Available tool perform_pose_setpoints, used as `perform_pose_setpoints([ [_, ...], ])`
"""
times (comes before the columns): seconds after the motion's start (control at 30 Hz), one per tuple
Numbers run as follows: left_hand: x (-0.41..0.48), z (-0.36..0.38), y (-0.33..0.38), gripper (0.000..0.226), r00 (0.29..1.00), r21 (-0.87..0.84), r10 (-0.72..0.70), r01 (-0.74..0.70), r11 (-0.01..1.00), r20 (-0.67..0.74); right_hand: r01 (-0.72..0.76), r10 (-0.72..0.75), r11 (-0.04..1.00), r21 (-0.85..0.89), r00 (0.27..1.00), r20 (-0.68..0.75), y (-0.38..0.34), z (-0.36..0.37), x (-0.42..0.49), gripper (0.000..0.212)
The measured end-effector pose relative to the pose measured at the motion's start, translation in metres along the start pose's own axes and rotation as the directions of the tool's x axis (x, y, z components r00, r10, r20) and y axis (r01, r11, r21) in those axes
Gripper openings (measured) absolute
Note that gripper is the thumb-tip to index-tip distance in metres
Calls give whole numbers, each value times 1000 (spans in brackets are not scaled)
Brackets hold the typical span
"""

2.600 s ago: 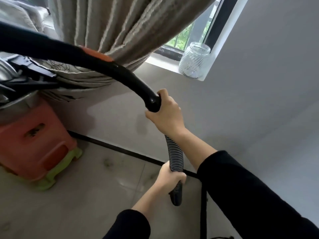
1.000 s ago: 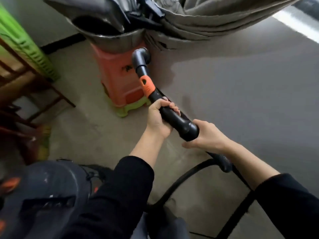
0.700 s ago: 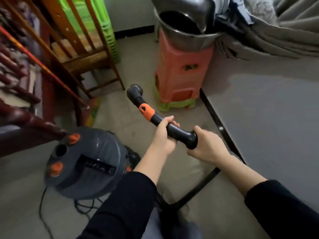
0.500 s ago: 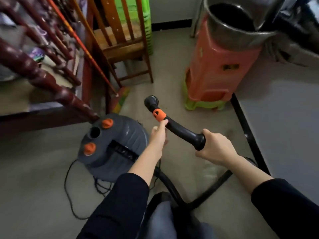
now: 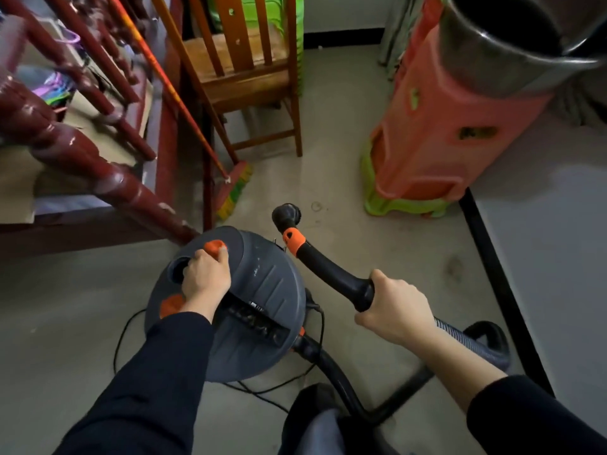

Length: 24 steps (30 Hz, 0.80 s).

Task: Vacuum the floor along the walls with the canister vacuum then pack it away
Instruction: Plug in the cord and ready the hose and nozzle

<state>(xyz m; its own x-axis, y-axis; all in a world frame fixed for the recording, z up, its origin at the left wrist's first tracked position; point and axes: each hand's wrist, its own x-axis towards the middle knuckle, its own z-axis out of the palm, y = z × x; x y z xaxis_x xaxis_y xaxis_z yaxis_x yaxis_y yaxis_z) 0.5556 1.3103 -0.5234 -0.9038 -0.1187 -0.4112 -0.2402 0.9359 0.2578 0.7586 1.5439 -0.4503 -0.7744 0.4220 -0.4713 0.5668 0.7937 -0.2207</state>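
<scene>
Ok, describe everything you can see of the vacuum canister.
The canister is a round, dark grey drum, plastic by its look, standing upright on the floor. Its top carries two orange buttons, a round hole and a black recessed grip. The left hand rests on top, fingers on one button. A black hose joins its side; a thin cable lies around it.
</scene>
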Motion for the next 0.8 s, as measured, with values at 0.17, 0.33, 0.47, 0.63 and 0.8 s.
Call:
perform_pose_setpoints([
  [0.17, 20, 1, 8, 53, 1000, 84, -12, 11, 996, 19, -65, 64, 994, 88, 998, 12, 13, 6, 3, 40],
  [0.33, 22, 0, 10, 51, 999, 151, 15, -20, 988, 40, -97, 97, 989, 114, 995, 2, 20, 7, 5, 40],
  [0.47, 19, -6, 8, 46, 994, 225, 73, -89, 970, 79, -103, 105, 983, 151, 994, -6, 25, 6, 5, 40],
  [0.63, 8, -14, 17, 50, 998, 332, 13, -34, 943, 65, -98, 103, 980, 173, 994, -24, 35, 4, -3, 40],
  [0.8, -78, 30, 92, 53, 946, -56, 280, -274, 960, 166, -170, 180, 959, 226, 983, -25, 67, -3, -26, 41],
])
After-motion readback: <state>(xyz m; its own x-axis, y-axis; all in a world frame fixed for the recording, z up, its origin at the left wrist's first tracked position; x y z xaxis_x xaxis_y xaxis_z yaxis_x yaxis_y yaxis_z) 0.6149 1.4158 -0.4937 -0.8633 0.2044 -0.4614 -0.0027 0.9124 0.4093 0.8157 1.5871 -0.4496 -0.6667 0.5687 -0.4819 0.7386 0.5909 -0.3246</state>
